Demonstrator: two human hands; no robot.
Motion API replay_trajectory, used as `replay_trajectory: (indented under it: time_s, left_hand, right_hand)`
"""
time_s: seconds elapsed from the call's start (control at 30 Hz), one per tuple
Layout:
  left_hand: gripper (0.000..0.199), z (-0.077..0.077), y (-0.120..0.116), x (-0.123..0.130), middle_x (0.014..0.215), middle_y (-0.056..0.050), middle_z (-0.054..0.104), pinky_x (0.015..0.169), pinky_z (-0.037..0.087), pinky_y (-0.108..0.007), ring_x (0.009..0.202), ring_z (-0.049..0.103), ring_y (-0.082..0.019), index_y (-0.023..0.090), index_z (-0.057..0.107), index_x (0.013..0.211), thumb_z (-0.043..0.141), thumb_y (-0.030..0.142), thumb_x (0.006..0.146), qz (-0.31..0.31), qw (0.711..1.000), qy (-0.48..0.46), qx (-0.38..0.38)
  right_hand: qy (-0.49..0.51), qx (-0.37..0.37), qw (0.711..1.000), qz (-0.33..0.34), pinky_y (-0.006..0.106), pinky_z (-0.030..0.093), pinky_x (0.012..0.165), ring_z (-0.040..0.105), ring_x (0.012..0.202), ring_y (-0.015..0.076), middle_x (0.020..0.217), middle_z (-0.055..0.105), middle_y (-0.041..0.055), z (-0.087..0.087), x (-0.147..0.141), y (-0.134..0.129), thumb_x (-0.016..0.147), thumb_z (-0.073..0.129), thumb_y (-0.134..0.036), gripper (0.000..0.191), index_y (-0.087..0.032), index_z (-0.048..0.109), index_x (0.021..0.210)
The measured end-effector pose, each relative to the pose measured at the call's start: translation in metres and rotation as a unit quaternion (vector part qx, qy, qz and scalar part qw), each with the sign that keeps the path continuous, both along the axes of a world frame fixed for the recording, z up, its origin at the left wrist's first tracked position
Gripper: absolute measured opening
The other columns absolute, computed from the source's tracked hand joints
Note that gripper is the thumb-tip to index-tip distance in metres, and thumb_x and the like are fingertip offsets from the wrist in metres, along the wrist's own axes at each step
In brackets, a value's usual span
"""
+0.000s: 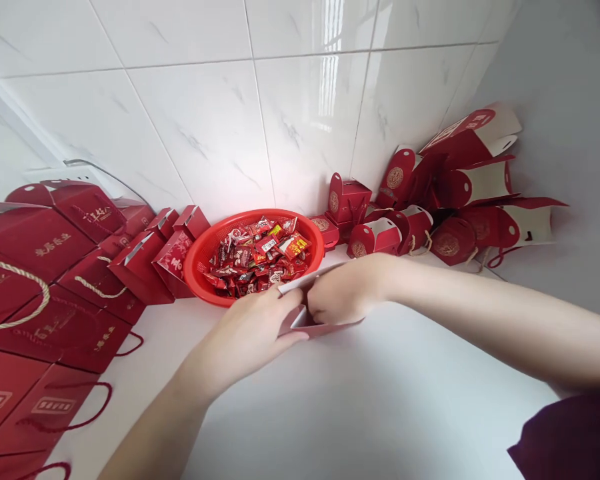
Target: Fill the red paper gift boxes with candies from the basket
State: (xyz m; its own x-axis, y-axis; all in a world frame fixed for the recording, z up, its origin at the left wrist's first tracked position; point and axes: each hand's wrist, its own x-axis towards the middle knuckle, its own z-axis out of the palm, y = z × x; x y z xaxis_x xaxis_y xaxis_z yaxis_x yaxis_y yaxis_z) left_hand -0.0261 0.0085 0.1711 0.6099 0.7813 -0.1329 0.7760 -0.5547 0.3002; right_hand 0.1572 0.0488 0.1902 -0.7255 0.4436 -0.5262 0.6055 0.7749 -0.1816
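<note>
My left hand (260, 325) grips the left side of a small red paper gift box (326, 330) with a pale inside, thumb on the near face and fingers at the far side. The box's top is open. Reaching down into it is my right hand (343, 293), its fingers curled and the tips hidden by the box walls. Whatever those fingers hold cannot be made out. Just behind the hands stands a round red plastic basket (196, 267) filled with wrapped candies (260, 257), mostly in red wrappers.
Stacked red gift boxes (50, 247) with rope handles line the left side. Several small red boxes (350, 200) stand behind and right of the basket. More boxes with open tops (480, 183) are piled at the right against the wall. White tiles (195, 127) rise behind the white tabletop (330, 413).
</note>
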Motion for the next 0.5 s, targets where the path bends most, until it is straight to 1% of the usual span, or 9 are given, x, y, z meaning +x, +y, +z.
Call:
replay_trajectory:
  time_s: [0.07, 0.1, 0.17, 0.23, 0.3, 0.4, 0.47, 0.5]
  left_hand:
    - [0.033, 0.003, 0.004, -0.006, 0.126, -0.006, 0.061, 0.090, 0.049, -0.036, 0.108, 0.062, -0.027, 0.028, 0.057, 0.121, 0.055, 0.044, 0.092, -0.010, 0.999, -0.029, 0.013]
    - [0.033, 0.004, 0.005, -0.008, 0.128, -0.005, 0.060, 0.092, 0.049, -0.036, 0.111, 0.061, -0.026, 0.029, 0.057, 0.122, 0.054, 0.043, 0.093, -0.020, 0.999, -0.042, 0.012]
    - [0.032, 0.004, 0.007, -0.013, 0.128, -0.004, 0.060, 0.095, 0.049, -0.035, 0.113, 0.061, -0.025, 0.030, 0.058, 0.123, 0.053, 0.042, 0.093, -0.034, 0.998, -0.058, 0.005]
    - [0.031, 0.004, 0.009, -0.017, 0.123, -0.003, 0.063, 0.091, 0.050, -0.033, 0.110, 0.062, -0.024, 0.030, 0.060, 0.121, 0.054, 0.042, 0.093, -0.032, 0.998, -0.056, -0.002]
    - [0.031, 0.006, 0.010, -0.021, 0.120, -0.001, 0.064, 0.087, 0.052, -0.031, 0.106, 0.064, -0.023, 0.031, 0.063, 0.118, 0.055, 0.045, 0.092, -0.020, 0.998, -0.057, 0.001]
    - [0.037, 0.016, 0.009, -0.033, 0.123, 0.000, 0.064, 0.087, 0.053, -0.028, 0.106, 0.065, -0.021, 0.034, 0.060, 0.124, 0.056, 0.050, 0.091, 0.021, 0.996, -0.090, 0.013]
    - [0.039, 0.024, 0.010, -0.044, 0.125, 0.001, 0.065, 0.088, 0.053, -0.027, 0.107, 0.065, -0.020, 0.035, 0.057, 0.128, 0.053, 0.050, 0.093, 0.076, 0.989, -0.119, 0.042]
    - [0.037, 0.027, 0.012, -0.052, 0.125, 0.002, 0.065, 0.089, 0.053, -0.027, 0.108, 0.065, -0.020, 0.035, 0.058, 0.127, 0.051, 0.049, 0.094, 0.107, 0.983, -0.128, 0.069]
  right_hand:
    - [0.082, 0.019, 0.996, 0.000, 0.026, 0.038, 0.054, 0.050, 0.057, 0.0127, 0.070, 0.064, 0.0014, 0.023, 0.010, -0.011, 0.093, 0.044, -0.015, 0.032, -0.014, 0.069, 0.074]
    - [0.140, 0.024, 0.990, -0.009, 0.026, 0.040, 0.056, 0.052, 0.060, 0.0124, 0.074, 0.065, 0.0016, 0.030, 0.016, -0.017, 0.095, 0.042, -0.015, 0.032, -0.014, 0.070, 0.079]
    - [0.260, 0.025, 0.965, -0.027, 0.024, 0.044, 0.065, 0.058, 0.069, 0.0119, 0.085, 0.069, 0.0016, 0.038, 0.030, -0.032, 0.096, 0.044, -0.013, 0.027, -0.015, 0.070, 0.091]
    - [0.351, 0.027, 0.935, -0.032, 0.023, 0.047, 0.074, 0.062, 0.080, 0.0120, 0.094, 0.070, 0.0021, 0.037, 0.043, -0.047, 0.097, 0.046, -0.013, 0.023, -0.017, 0.069, 0.101]
    - [0.397, 0.027, 0.917, -0.032, 0.023, 0.048, 0.076, 0.064, 0.084, 0.0124, 0.097, 0.071, 0.0032, 0.033, 0.057, -0.061, 0.099, 0.046, -0.017, 0.023, -0.018, 0.067, 0.107]
    - [0.404, 0.030, 0.913, -0.043, 0.023, 0.050, 0.073, 0.066, 0.083, 0.0140, 0.096, 0.071, 0.0045, 0.027, 0.079, -0.075, 0.101, 0.045, -0.023, 0.024, -0.020, 0.067, 0.109]
    - [0.393, 0.033, 0.917, -0.054, 0.024, 0.052, 0.073, 0.068, 0.085, 0.0158, 0.097, 0.072, 0.0049, 0.023, 0.093, -0.079, 0.100, 0.047, -0.024, 0.023, -0.022, 0.067, 0.111]
    - [0.387, 0.034, 0.919, -0.058, 0.024, 0.053, 0.074, 0.069, 0.087, 0.0166, 0.099, 0.072, 0.0048, 0.021, 0.099, -0.080, 0.099, 0.048, -0.025, 0.022, -0.023, 0.066, 0.112]
